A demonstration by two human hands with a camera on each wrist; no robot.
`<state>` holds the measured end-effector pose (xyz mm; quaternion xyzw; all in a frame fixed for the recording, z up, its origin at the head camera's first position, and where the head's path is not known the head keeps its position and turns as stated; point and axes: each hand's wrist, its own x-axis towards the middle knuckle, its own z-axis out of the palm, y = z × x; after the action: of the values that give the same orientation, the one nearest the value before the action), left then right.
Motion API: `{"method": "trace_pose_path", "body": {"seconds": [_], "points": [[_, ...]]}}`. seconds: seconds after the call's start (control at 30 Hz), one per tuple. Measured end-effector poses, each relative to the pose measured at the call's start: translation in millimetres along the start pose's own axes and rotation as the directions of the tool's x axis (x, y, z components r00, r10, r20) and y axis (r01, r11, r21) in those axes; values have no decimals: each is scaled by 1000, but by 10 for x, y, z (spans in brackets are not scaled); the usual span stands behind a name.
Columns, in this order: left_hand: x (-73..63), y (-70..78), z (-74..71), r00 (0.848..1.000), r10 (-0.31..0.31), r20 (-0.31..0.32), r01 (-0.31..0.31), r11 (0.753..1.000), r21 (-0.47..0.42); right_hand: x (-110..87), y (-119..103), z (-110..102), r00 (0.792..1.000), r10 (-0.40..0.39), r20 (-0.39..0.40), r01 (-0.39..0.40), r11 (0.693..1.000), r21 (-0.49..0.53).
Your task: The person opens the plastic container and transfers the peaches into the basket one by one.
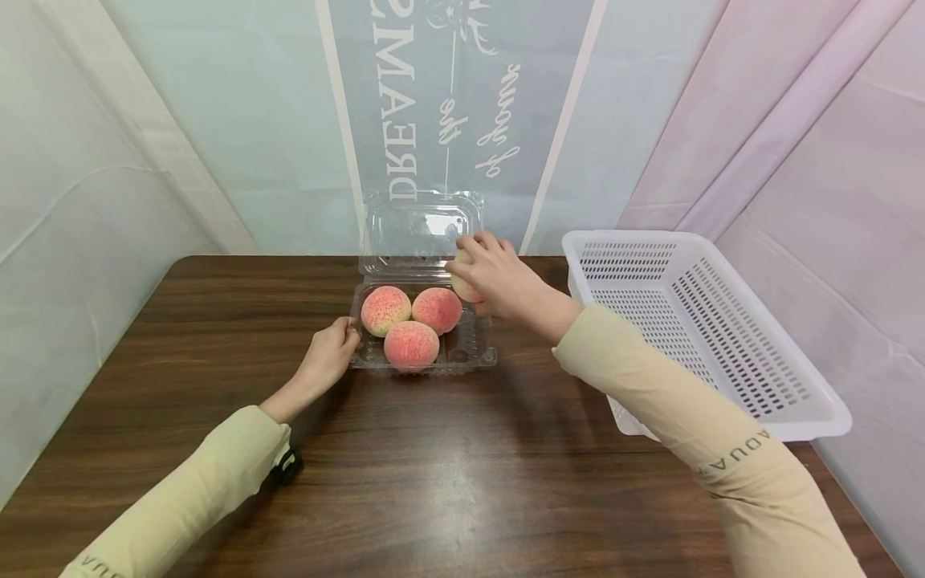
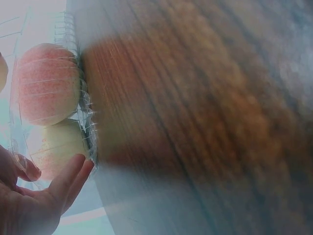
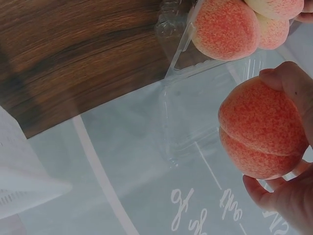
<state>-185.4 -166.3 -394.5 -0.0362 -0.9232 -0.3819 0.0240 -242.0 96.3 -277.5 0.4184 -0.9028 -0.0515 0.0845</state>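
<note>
A peach [image 3: 261, 127] is gripped in my right hand [image 1: 504, 277], above the right back corner of a clear plastic clamshell box [image 1: 473, 357]. The box stands on the table with its lid [image 1: 419, 229] raised at the back. Three more peaches lie inside: one at the back left [image 1: 385, 311], one at the back right [image 1: 438, 310] and one in front [image 1: 411, 346]. My left hand [image 1: 327, 357] pinches the box's left rim between thumb and fingers. In the left wrist view, two peaches show through the box wall, beside the left fingers [image 2: 68, 178].
A white slotted plastic basket [image 1: 776, 373] stands on the right of the dark wooden table [image 1: 433, 482], its far end near the back edge. Behind the table hangs a pale cloth [image 1: 282, 120] with printed lettering. My right forearm reaches across the basket's near left side.
</note>
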Motion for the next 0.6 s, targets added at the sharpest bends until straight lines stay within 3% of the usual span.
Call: {"method": "trace_pose_path", "body": {"seconds": [0.6], "points": [[-10, 12, -9, 1000, 2, -6, -2, 1000, 4, -71, 98, -31, 997, -73, 2, 74, 996, -45]]}}
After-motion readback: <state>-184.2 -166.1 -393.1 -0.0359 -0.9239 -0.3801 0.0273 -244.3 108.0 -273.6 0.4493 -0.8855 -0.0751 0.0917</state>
